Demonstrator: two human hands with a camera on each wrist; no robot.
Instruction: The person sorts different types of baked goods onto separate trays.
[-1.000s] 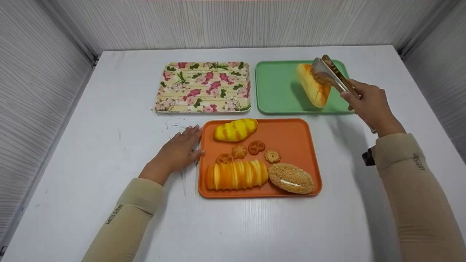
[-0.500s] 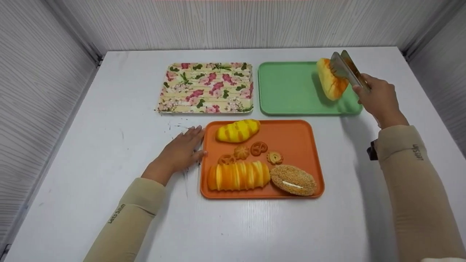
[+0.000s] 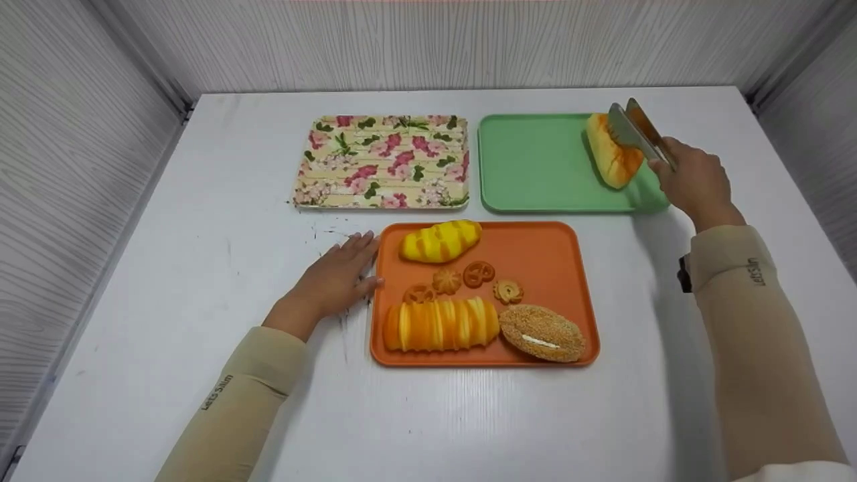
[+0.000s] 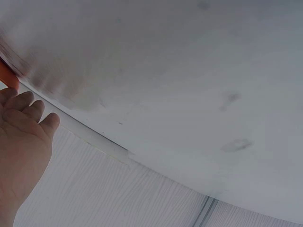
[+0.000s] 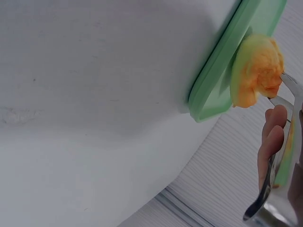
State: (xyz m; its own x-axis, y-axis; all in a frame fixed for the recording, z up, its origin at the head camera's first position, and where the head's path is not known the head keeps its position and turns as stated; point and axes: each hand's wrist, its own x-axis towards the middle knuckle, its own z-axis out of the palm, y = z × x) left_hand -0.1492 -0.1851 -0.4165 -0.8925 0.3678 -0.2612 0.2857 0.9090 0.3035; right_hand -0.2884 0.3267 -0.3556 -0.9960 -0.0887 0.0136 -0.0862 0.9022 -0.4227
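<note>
Right hand (image 3: 694, 175) around tongs (image 3: 631, 132), left hand (image 3: 335, 280) palm down

A long yellow bread loaf (image 3: 608, 158) with an orange-brown top slants at the right side of the green tray (image 3: 532, 164). Shiny metal tongs (image 3: 631, 132) tilt down to it. The orange tray (image 3: 539, 256) lies flat.

Booth-like workspace; woodgrain panels (image 3: 428, 47) around white table (image 3: 167, 221)

I saw the left hand (image 4: 22, 153) off to one side, its fingers (image 4: 34, 110) close to a sliver of orange tray (image 4: 7, 75). White worktop (image 4: 161, 90) spread widely, marked with grey smudges (image 4: 237, 144); past its edge stood a pale grained wall (image 4: 104, 177).
</note>
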